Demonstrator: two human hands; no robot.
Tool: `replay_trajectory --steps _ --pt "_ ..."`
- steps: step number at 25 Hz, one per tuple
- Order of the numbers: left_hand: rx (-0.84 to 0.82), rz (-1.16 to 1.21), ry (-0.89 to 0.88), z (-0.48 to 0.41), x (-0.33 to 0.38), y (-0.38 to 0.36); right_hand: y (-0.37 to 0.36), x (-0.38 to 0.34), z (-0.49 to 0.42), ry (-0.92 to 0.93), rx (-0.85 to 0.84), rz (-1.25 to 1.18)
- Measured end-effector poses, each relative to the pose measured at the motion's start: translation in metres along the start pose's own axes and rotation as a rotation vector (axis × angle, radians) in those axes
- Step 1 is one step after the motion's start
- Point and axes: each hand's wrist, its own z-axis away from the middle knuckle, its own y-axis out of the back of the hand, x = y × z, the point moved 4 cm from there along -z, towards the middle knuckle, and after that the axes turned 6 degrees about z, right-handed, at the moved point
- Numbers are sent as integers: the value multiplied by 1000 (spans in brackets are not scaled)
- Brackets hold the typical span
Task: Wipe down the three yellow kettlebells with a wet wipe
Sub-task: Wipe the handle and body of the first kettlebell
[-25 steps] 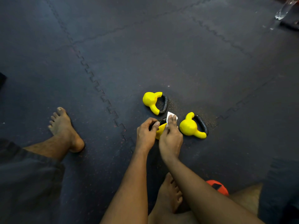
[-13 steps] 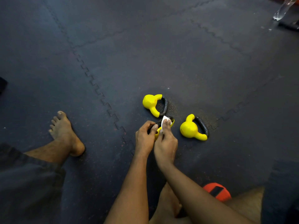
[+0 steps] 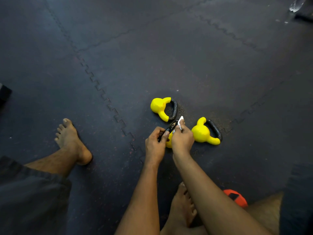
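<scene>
Three small yellow kettlebells with black handles are on the dark floor mat. One kettlebell (image 3: 160, 106) lies on its side further out, a second kettlebell (image 3: 202, 132) lies to the right. The third kettlebell (image 3: 169, 139) is mostly hidden between my hands. My left hand (image 3: 155, 145) grips its black handle (image 3: 171, 127). My right hand (image 3: 183, 139) pinches a white wet wipe (image 3: 180, 121) against the top of that handle.
My bare left foot (image 3: 71, 139) rests on the mat at the left, my right foot (image 3: 183, 204) lies under my forearms. An orange-red kettlebell (image 3: 235, 197) sits beside my right leg. A clear plastic bottle (image 3: 296, 4) lies at the far right top. Interlocking mat seams cross the floor.
My right hand has slid the wipe from the right side of the held kettlebell over onto its black handle. The two other kettlebells have not moved.
</scene>
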Motion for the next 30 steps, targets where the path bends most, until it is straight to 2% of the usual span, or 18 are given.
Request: replay_trajectory --steps 4,6,8,11,15,17,19,23,25,27,30 --pt "14 26 1 0 -2 0 2 0 -5 7 -4 16" --pt "0 24 -8 1 -2 -2 7 -6 -17 2 6 128" --pt "-16 21 -17 3 -3 -3 11 -16 -34 49 -62 241" --pt "-30 33 -27 5 -4 -3 15 -37 -60 229 -327 516" --pt "-40 -9 -39 4 -6 2 9 -63 -67 515 -785 951" --pt "-25 -30 -39 3 -7 3 10 -66 -67 595 -895 1034" --pt "-1 -43 -40 1 -7 4 19 -64 -71 574 -889 944" --pt "46 -46 -38 -6 -6 6 33 -40 -65 581 -656 537" --pt "43 -47 -31 -9 -7 8 33 -27 -55 604 -590 439" --pt "10 -56 -46 -8 -5 6 29 -27 -59 539 -619 458" --pt "-29 -90 -73 -3 -3 1 19 -50 -68 385 -806 738"
